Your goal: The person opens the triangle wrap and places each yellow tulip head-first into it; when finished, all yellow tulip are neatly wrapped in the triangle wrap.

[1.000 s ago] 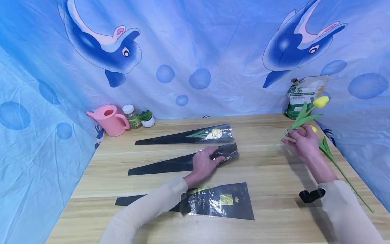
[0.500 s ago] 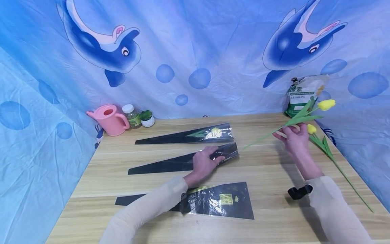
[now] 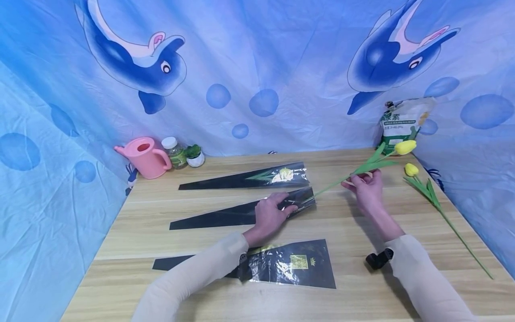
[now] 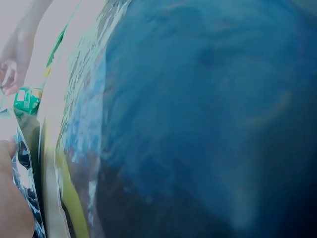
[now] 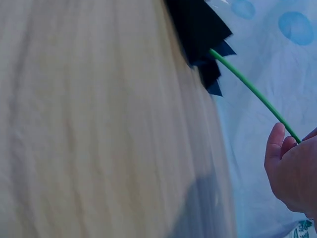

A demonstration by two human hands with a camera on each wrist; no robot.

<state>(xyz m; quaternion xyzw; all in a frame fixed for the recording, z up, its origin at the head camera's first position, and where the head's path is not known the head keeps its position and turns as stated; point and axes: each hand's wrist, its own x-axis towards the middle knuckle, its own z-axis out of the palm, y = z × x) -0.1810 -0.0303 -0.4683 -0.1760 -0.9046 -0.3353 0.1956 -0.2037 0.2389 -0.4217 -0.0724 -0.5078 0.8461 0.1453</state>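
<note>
My left hand [image 3: 270, 218] grips the middle black flower sleeve [image 3: 217, 217] near its wide right end. In the left wrist view, that hand's fingers [image 4: 12, 193] lie along the shiny film at the left edge. Between thumb and fingers, my right hand [image 3: 369, 188] pinches the green stem of a yellow artificial tulip [image 3: 405, 147]. The bloom points up and right, and the stem slants down left to the sleeve's mouth. In the right wrist view, the stem [image 5: 257, 94] runs from the right hand to the dark sleeve's opening; its tip is hidden there.
Behind lies another sleeve [image 3: 217, 181] with a tulip inside. A flat sleeve [image 3: 318, 264] is partly under the left forearm. A second tulip [image 3: 411, 169] lies at the right. A pink watering can [image 3: 148, 161], jar [image 3: 175, 154], potted plant [image 3: 195, 156] and fertilizer bag [image 3: 402, 125] stand behind.
My right hand has moved left with the tulip, bringing its stem end to the middle sleeve's mouth. The left hand has stayed in place on the sleeve.
</note>
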